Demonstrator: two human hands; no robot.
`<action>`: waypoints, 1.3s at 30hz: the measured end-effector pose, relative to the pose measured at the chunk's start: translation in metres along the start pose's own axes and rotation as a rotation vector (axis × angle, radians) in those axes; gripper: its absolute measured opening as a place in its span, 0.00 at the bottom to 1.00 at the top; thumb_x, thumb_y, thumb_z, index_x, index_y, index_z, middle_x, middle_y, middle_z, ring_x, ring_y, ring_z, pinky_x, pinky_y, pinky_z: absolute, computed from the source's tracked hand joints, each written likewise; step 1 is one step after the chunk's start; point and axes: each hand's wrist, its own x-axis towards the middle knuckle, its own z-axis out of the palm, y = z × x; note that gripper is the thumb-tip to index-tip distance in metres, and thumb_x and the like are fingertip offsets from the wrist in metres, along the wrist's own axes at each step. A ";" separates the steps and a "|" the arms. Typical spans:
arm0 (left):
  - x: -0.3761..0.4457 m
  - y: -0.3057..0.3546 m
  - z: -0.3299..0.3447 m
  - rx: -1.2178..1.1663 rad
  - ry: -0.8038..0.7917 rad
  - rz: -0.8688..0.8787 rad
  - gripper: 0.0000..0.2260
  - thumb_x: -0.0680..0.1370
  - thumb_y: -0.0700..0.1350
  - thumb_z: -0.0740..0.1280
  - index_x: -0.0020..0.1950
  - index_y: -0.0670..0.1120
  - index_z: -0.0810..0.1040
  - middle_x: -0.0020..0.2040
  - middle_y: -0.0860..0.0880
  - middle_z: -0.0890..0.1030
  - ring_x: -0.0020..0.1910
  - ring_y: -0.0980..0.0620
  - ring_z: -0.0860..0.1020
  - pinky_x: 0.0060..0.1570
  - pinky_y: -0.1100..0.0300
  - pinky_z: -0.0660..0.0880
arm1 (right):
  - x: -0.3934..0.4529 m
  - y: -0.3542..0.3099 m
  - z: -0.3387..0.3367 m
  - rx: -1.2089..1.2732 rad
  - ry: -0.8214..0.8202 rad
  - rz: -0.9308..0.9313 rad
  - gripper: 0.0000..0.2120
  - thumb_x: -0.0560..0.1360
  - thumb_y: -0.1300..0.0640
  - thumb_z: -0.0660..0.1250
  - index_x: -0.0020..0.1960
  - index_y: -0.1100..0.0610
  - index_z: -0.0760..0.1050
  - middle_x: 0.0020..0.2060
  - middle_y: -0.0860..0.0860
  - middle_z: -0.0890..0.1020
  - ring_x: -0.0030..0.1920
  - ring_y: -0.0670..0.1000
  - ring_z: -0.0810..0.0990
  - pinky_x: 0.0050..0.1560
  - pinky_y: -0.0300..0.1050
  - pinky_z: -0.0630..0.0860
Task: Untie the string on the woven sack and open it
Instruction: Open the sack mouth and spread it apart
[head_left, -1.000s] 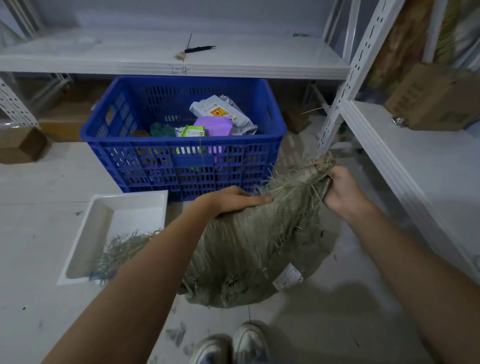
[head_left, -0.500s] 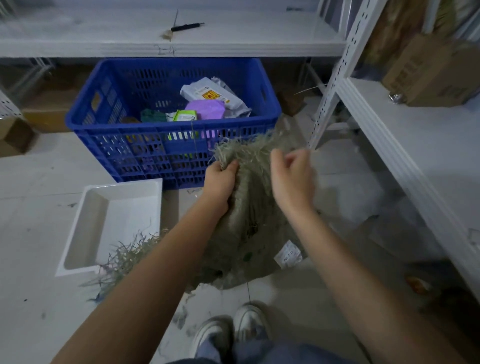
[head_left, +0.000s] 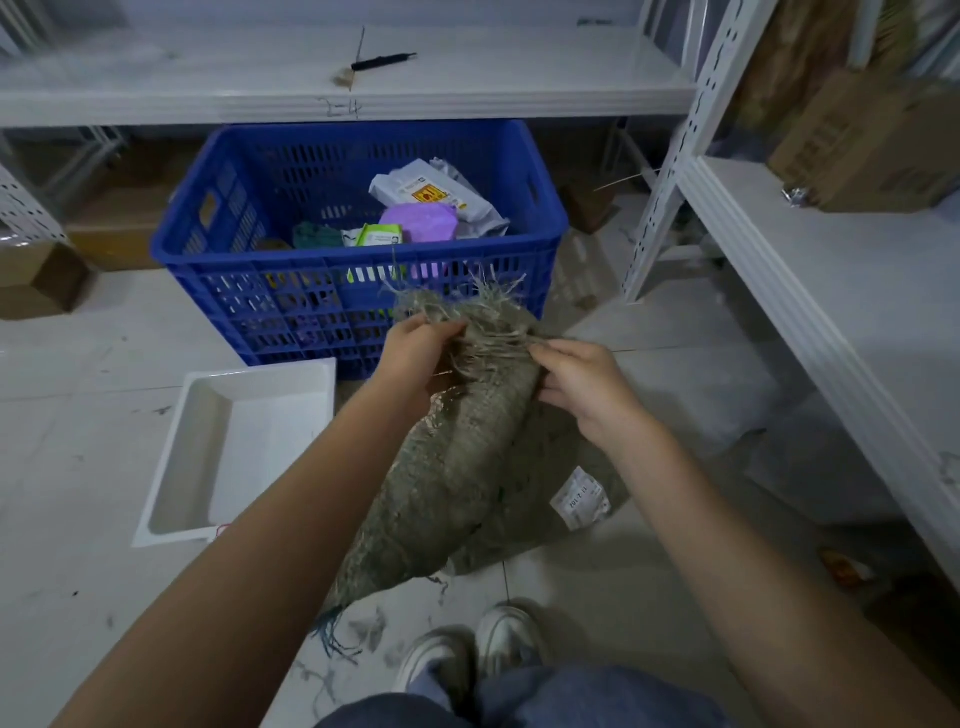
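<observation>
A grey-green woven sack (head_left: 457, 467) stands on the floor in front of me, its neck gathered and frayed at the top. Pale string (head_left: 493, 343) is wound around the neck just below the frayed fringe. My left hand (head_left: 415, 358) grips the left side of the neck. My right hand (head_left: 582, 384) pinches the string strands on the right side with fingertips. A white label (head_left: 579, 499) hangs on the sack's right side. The knot itself is not clearly visible.
A blue plastic crate (head_left: 358, 296) with parcels stands right behind the sack. A white tray (head_left: 234, 441) lies on the floor at left. White metal shelving (head_left: 810, 291) runs along the right and back. Cardboard boxes (head_left: 41, 280) sit at far left. My shoes (head_left: 467, 654) are below.
The sack's top was spread wide between my hands a second ago; it is now bunched upright into a narrow neck, and both hands have closed in on it at the string.
</observation>
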 end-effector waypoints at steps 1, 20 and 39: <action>0.001 0.003 -0.004 -0.005 0.002 -0.001 0.09 0.77 0.40 0.65 0.57 0.41 0.73 0.36 0.46 0.77 0.32 0.50 0.77 0.31 0.57 0.79 | 0.002 -0.003 -0.006 0.032 -0.015 0.000 0.06 0.78 0.60 0.62 0.50 0.57 0.78 0.49 0.56 0.81 0.49 0.54 0.80 0.45 0.43 0.78; 0.000 0.026 -0.045 0.022 0.122 0.143 0.03 0.80 0.46 0.59 0.51 0.50 0.72 0.51 0.44 0.79 0.46 0.46 0.79 0.51 0.49 0.78 | 0.024 0.001 -0.058 0.387 -0.090 0.035 0.18 0.80 0.47 0.53 0.57 0.56 0.76 0.50 0.54 0.81 0.52 0.52 0.80 0.49 0.44 0.78; 0.012 0.018 -0.116 0.995 0.341 0.239 0.14 0.76 0.48 0.67 0.51 0.36 0.78 0.44 0.40 0.75 0.50 0.39 0.77 0.48 0.52 0.69 | 0.035 0.021 -0.130 -0.360 0.021 0.248 0.06 0.77 0.69 0.61 0.44 0.66 0.76 0.36 0.61 0.80 0.20 0.49 0.80 0.22 0.43 0.79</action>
